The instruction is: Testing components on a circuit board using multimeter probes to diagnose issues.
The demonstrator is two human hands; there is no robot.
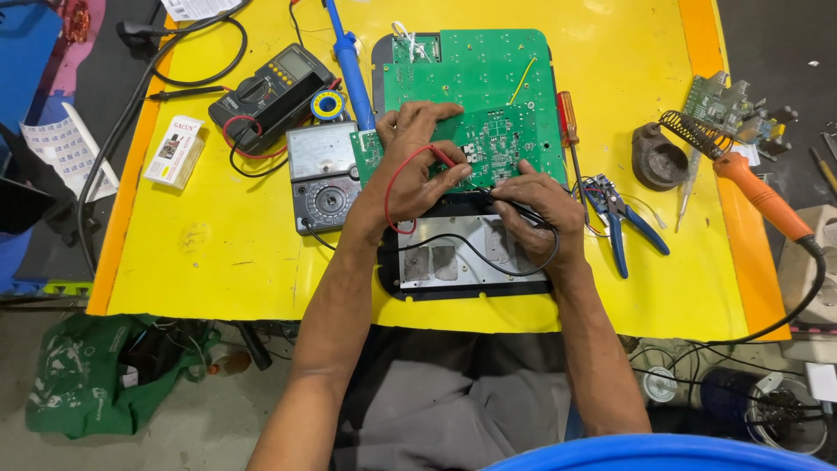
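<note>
A green circuit board (493,87) lies on a dark device housing (462,279) in the middle of a yellow table (244,253). My left hand (410,170) rests on the board's lower left part and pinches a red probe (446,160), whose red lead loops over the hand. My right hand (536,205) holds a thin black probe (488,189) with its tip at the board's lower edge; its black lead curls across the housing's metal plate. Both leads run left to an analogue multimeter (321,174).
A digital multimeter (270,87), a solder reel (328,105) and a blue desoldering pump (349,61) lie left of the board. A red-handled screwdriver (568,122), blue pliers (623,222), an iron stand (658,157) and an orange soldering iron (763,196) lie right. A small box (174,150) is at far left.
</note>
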